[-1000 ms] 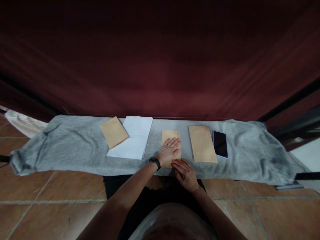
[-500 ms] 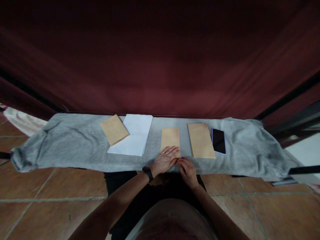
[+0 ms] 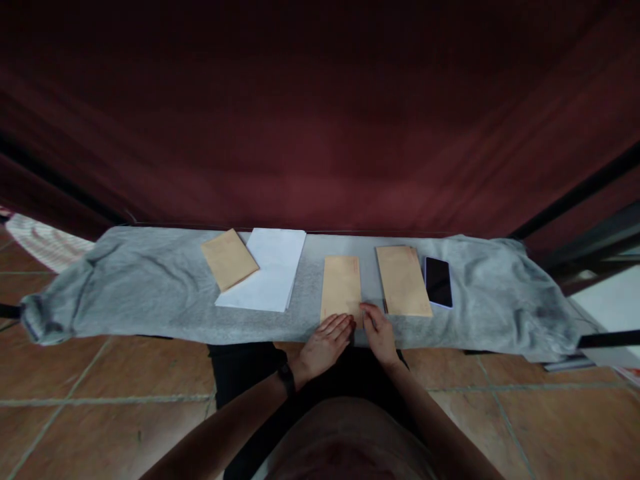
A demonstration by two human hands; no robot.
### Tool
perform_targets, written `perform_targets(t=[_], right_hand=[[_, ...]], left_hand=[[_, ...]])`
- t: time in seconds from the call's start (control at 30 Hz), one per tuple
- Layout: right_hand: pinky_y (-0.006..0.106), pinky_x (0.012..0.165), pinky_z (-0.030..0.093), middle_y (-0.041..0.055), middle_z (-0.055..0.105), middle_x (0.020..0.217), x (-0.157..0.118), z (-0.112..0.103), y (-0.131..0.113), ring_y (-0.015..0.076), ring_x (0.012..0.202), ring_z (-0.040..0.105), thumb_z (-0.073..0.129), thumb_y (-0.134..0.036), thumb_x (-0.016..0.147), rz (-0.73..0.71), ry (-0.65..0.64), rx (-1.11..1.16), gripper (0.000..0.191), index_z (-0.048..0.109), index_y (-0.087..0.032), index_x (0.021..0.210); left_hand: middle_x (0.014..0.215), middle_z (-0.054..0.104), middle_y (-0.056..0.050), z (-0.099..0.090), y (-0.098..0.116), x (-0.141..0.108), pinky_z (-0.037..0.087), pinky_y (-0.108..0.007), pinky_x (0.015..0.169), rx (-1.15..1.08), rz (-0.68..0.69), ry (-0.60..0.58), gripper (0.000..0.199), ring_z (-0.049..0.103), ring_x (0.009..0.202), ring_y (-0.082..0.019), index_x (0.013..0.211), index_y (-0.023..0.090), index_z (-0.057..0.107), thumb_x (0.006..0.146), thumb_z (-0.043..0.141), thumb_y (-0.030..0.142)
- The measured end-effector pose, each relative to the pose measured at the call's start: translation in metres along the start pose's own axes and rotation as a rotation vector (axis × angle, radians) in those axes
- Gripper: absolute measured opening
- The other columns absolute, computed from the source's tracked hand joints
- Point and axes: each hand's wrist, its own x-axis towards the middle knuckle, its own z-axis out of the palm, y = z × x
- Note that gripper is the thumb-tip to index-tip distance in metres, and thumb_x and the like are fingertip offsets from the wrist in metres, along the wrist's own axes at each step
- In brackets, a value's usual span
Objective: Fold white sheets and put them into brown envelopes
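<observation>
A tan envelope point(image 3: 341, 287) with small red print lies lengthwise in front of me on the grey cloth. My left hand point(image 3: 325, 345) rests on its near end, palm down, fingers extended side by side; the thumb is hidden. At the envelope's lower right edge, my right hand point(image 3: 381, 339) has thumb and forefinger pinched on the paper. Just to the right lies a stack of tan envelopes point(image 3: 404, 280). Over on the left, more tan envelopes point(image 3: 230, 260) overlap a pile of white paper sheets point(image 3: 267, 277).
A phone point(image 3: 438, 283) with a dark screen lies beside the right-hand stack. The grey cloth point(image 3: 150, 287) covers a narrow table. Behind it rises a dark red curtain-like panel point(image 3: 320, 147), and tiled floor point(image 3: 125, 373) shows below.
My left hand has slid toward me, down to the envelope's near end. The right hand has shifted slightly right and up onto the envelope's right edge.
</observation>
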Motion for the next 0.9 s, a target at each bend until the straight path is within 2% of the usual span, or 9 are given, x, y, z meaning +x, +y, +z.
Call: perform_targets(t=[0.1,0.23,0.33,0.47,0.57,0.67,0.9], right_hand=[[0.041,0.099,0.053,0.0120,0.068,0.118,0.021,0.000,0.001,0.0248,0.110,0.065,0.043,-0.022,0.095,0.041,0.007,-0.156,0.036,0.065,-0.021,0.124],[0.037,0.093,0.054,0.0137,0.070,0.112,0.055,0.006,-0.005,0.0251,0.102,0.068,0.049,-0.022,0.094,0.257,-0.116,-0.408,0.031,0.067,-0.018,0.118],[0.035,0.083,0.054,0.0118,0.074,0.097,0.076,0.011,-0.008,0.0239,0.091,0.071,0.049,-0.025,0.096,0.347,-0.146,-0.461,0.025,0.070,-0.018,0.109],[0.031,0.074,0.051,0.0104,0.076,0.086,0.092,0.011,-0.005,0.0233,0.084,0.072,0.053,-0.036,0.098,0.447,-0.198,-0.511,0.028,0.073,-0.017,0.096],[0.027,0.073,0.049,0.0095,0.077,0.090,0.097,0.009,-0.004,0.0223,0.086,0.073,0.055,-0.042,0.098,0.460,-0.246,-0.518,0.031,0.075,-0.019,0.093],[0.027,0.073,0.049,0.0097,0.078,0.094,0.102,0.008,-0.005,0.0221,0.088,0.072,0.053,-0.044,0.099,0.459,-0.261,-0.526,0.033,0.076,-0.020,0.098],[0.028,0.076,0.050,0.0136,0.076,0.094,0.104,0.004,-0.012,0.0215,0.088,0.071,0.046,-0.035,0.103,0.398,-0.204,-0.572,0.033,0.072,-0.014,0.103]], left_hand=[[0.152,0.052,-0.012,0.002,0.000,0.003,0.033,-0.041,0.121,0.034,0.006,-0.028,0.043,0.044,0.144,-0.023,0.142,0.016,0.051,0.100,0.045,0.013],[0.147,0.057,-0.011,-0.005,-0.001,0.012,0.036,-0.039,0.118,0.041,0.000,-0.059,0.042,0.047,0.142,-0.023,0.139,0.018,0.055,0.098,0.047,0.012],[0.143,0.060,-0.011,-0.012,-0.003,0.017,0.036,-0.036,0.117,0.067,0.019,-0.070,0.043,0.049,0.140,-0.023,0.139,0.018,0.054,0.098,0.047,0.010],[0.142,0.061,-0.010,-0.016,-0.006,0.019,0.035,-0.036,0.117,0.118,0.049,-0.071,0.042,0.051,0.137,-0.022,0.138,0.018,0.053,0.097,0.049,0.011],[0.146,0.058,-0.010,-0.017,-0.010,0.019,0.035,-0.037,0.118,0.125,0.051,-0.064,0.045,0.049,0.139,-0.021,0.142,0.019,0.049,0.097,0.049,0.012],[0.150,0.054,-0.009,-0.018,-0.014,0.023,0.036,-0.038,0.118,0.100,0.047,-0.062,0.048,0.047,0.141,-0.020,0.145,0.022,0.046,0.097,0.047,0.012],[0.153,0.052,-0.007,-0.015,-0.018,0.028,0.035,-0.036,0.119,0.045,0.032,-0.039,0.046,0.046,0.142,-0.019,0.142,0.022,0.050,0.098,0.049,0.011]])
